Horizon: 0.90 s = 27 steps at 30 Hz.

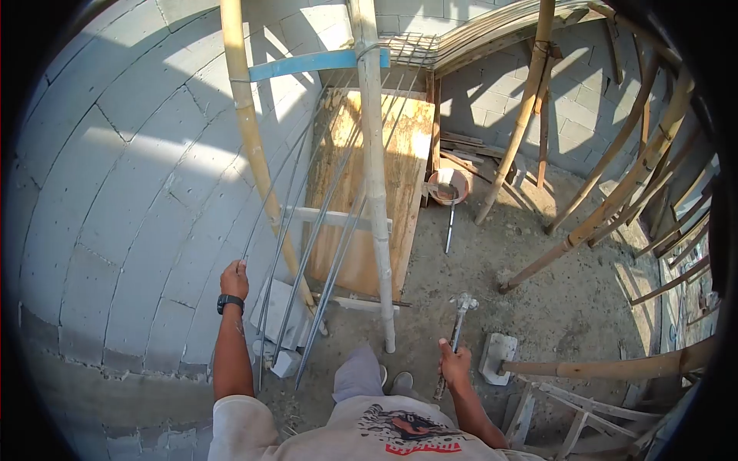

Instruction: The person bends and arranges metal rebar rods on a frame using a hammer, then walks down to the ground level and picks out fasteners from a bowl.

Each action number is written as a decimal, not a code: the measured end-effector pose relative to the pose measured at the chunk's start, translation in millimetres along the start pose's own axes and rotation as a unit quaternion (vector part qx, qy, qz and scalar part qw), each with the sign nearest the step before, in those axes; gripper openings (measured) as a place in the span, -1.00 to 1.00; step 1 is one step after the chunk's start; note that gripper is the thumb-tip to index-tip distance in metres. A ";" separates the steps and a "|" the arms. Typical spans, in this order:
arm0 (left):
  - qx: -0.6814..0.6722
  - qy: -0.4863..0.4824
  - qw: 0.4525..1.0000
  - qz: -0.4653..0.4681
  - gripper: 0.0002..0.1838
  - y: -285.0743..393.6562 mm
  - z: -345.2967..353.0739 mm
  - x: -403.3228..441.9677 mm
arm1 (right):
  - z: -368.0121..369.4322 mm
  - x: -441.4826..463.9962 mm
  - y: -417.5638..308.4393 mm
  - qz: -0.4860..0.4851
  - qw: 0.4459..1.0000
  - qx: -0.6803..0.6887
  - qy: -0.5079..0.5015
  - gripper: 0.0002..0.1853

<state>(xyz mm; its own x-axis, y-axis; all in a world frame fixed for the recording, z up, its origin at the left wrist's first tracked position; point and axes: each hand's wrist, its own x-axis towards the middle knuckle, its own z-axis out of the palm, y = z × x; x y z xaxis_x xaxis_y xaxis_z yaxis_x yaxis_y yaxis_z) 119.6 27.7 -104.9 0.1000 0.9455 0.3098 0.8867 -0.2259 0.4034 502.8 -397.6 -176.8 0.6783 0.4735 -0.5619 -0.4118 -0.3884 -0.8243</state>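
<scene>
My left hand [234, 280], with a dark watch at the wrist, is closed at a thin steel rod [283, 169] beside the block wall. Several more steel rods [314, 242] lean next to it, their lower ends near the floor. In my right hand [456, 361] is a hammer [463, 304], gripped by its handle with the head pointing away from me. Pale blocks [286, 315] lie behind the rods at the wall's foot.
Bamboo poles [374, 169] stand in front of me, joined by a blue strip [304, 64]. A plywood sheet [407, 177] leans behind them. A bucket [448, 187] with a long-handled tool stands farther off. One block [498, 358] and a slanting pole [607, 366] lie at right.
</scene>
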 end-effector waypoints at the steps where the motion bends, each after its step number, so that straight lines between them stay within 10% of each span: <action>1: -0.024 -0.017 0.999 -0.019 -0.68 0.0 11.4 -10.9 | -0.6 -9.4 6.3 0.002 1.000 -0.006 0.007 -0.61; 7: -0.242 -0.101 0.963 -0.069 -0.64 -29.1 66.2 -41.0 | 13.6 -49.1 24.0 -0.031 0.997 -0.058 0.031 -0.64; 11: -0.542 -0.334 0.695 -0.335 -0.72 15.0 2.5 -58.8 | 60.6 -65.3 15.3 -0.046 0.996 -0.063 0.045 -0.64; 14: -0.589 -0.364 0.643 -0.328 -0.72 16.5 -18.1 -56.3 | 104.8 -84.0 6.1 -0.060 0.996 -0.068 0.026 -0.63; 27: -0.610 -0.405 0.618 -0.286 -0.72 1.9 -12.3 1.2 | 216.1 -144.8 30.4 -0.095 0.986 -0.110 -0.084 -0.57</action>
<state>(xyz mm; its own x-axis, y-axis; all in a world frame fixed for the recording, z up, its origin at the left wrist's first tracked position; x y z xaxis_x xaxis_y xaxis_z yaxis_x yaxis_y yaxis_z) 115.9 25.5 -93.2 0.5599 0.6479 -0.5166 -0.0701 0.6582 0.7496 260.6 -307.2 -135.3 0.6125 0.6711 -0.4178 -0.1327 -0.4337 -0.8912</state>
